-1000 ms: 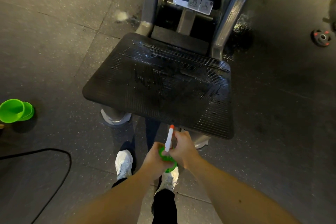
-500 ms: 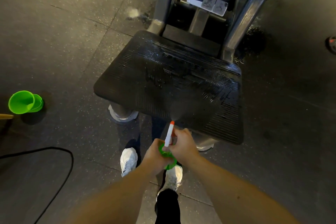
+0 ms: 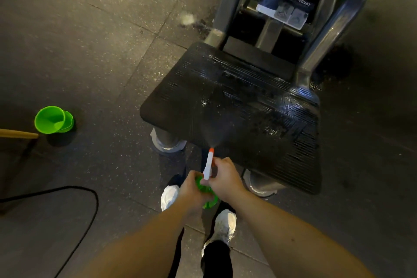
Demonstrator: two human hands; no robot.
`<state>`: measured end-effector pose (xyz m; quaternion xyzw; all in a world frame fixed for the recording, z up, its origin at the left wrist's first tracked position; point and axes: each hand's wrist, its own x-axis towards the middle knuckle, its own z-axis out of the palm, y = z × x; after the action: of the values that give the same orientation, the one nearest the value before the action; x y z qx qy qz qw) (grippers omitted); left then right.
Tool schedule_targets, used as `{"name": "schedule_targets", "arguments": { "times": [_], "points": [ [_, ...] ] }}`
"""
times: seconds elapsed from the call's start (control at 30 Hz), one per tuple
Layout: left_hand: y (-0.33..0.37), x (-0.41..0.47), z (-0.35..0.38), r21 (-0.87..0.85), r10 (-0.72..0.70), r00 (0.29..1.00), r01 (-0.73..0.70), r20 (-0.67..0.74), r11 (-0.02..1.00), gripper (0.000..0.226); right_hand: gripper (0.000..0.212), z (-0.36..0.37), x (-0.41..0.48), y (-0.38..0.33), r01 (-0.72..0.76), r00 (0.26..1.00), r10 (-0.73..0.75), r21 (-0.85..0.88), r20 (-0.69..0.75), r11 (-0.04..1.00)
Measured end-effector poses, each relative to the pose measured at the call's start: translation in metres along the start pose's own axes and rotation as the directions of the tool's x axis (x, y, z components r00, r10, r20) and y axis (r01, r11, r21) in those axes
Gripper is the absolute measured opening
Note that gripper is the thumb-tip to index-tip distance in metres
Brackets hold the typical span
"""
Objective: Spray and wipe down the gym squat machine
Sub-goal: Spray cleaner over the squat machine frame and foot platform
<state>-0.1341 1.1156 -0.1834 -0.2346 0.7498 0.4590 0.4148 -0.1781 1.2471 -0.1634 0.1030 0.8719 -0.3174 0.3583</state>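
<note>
The squat machine's black ribbed foot platform [image 3: 239, 106] fills the middle right, wet and shiny, with grey steel uprights [image 3: 228, 0] behind it. I hold a green spray bottle [image 3: 208, 197] just short of the platform's near edge. Its white nozzle with an orange tip [image 3: 208, 161] points at the platform, and a fine mist fans out from the tip. My left hand [image 3: 191, 189] grips the bottle's body. My right hand [image 3: 224, 177] curls round the spray head. Most of the bottle is hidden by both hands.
A green cup [image 3: 53, 119] lies on the speckled rubber floor at left, beside a wooden handle [image 3: 18, 133]. A black cable [image 3: 90, 205] loops over the floor at lower left. My white shoes [image 3: 223, 225] stand below the hands. Wet patches darken the floor by the right upright.
The view has shifted, so the platform sits further right and the cup nearer the middle. Mist now fans wider from the nozzle. Both hands keep the same grip.
</note>
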Motion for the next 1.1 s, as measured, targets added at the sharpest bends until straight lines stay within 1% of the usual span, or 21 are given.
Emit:
{"name": "schedule_targets", "arguments": {
  "times": [0.07,0.17,0.23,0.3,0.4,0.47,0.53,0.63,0.73,0.77,0.8,0.87,0.93,1.0,1.03,1.1],
  "points": [
    [-0.004,0.004,-0.016,-0.033,-0.015,1.0,0.015,0.0,0.999,0.058,0.062,0.006,0.006,-0.016,0.009,1.0,-0.009,-0.008,0.008,1.0],
    [-0.015,0.009,-0.043,-0.042,-0.032,0.999,0.032,-0.014,0.999,0.061,0.075,0.012,0.019,-0.039,0.0,0.995,-0.002,0.022,0.103,1.0],
    [-0.024,0.014,-0.059,-0.046,-0.036,0.999,0.034,-0.026,0.998,0.062,0.08,0.016,0.029,-0.056,0.01,0.99,-0.011,0.008,0.141,1.0],
    [-0.028,0.02,-0.075,-0.081,-0.031,0.999,0.027,-0.043,0.996,0.059,0.077,0.023,0.039,-0.073,0.027,0.987,-0.026,-0.004,0.16,1.0],
    [-0.032,0.029,-0.097,-0.126,-0.021,0.999,0.015,-0.049,0.992,0.057,0.062,0.033,0.049,-0.097,0.055,0.987,-0.048,-0.04,0.154,0.998],
    [-0.034,0.031,-0.113,-0.139,-0.023,0.998,0.015,-0.055,0.99,0.057,0.061,0.036,0.052,-0.114,0.056,0.987,-0.046,-0.062,0.157,0.997],
    [-0.034,0.027,-0.128,-0.149,-0.024,0.998,0.016,-0.054,0.989,0.057,0.066,0.036,0.051,-0.133,0.031,0.981,-0.02,-0.053,0.193,0.998],
    [-0.029,0.009,-0.152,-0.152,-0.035,0.998,0.028,-0.043,0.988,0.055,0.08,0.03,0.044,-0.162,-0.002,0.966,0.02,-0.068,0.257,0.998],
    [-0.02,-0.016,-0.175,-0.155,-0.045,0.997,0.036,-0.057,0.987,0.055,0.09,0.017,0.028,-0.192,0.01,0.94,0.016,-0.074,0.341,0.997],
    [-0.017,-0.025,-0.183,-0.145,-0.048,0.997,0.039,-0.058,0.989,0.056,0.088,0.011,0.022,-0.203,0.004,0.921,0.016,-0.051,0.389,0.999],
    [-0.012,-0.035,-0.192,-0.119,-0.044,0.997,0.036,-0.061,0.992,0.056,0.081,0.003,0.015,-0.215,-0.029,0.898,0.031,-0.01,0.439,1.0],
    [-0.003,-0.055,-0.207,-0.073,-0.04,0.997,0.035,-0.071,0.997,0.055,0.057,-0.015,-0.001,-0.239,-0.154,0.855,0.072,0.119,0.513,0.981],
    [0.009,-0.076,-0.22,-0.057,-0.026,0.995,0.021,-0.092,0.998,0.055,0.036,-0.033,-0.019,-0.262,-0.281,0.838,0.108,0.254,0.536,0.925],
    [0.024,-0.099,-0.233,-0.044,-0.002,0.993,-0.004,-0.119,0.999,0.054,0.019,-0.052,-0.038,-0.283,-0.366,0.831,0.146,0.33,0.536,0.87],
    [0.03,-0.11,-0.238,-0.038,0.001,0.993,-0.005,-0.121,0.999,0.055,0.014,-0.06,-0.049,-0.291,-0.4,0.826,0.164,0.355,0.539,0.845],
    [0.042,-0.131,-0.25,-0.02,0.012,0.992,-0.015,-0.127,1.0,0.058,0.022,-0.075,-0.068,-0.307,-0.416,0.821,0.171,0.365,0.545,0.833]
  ]
}}
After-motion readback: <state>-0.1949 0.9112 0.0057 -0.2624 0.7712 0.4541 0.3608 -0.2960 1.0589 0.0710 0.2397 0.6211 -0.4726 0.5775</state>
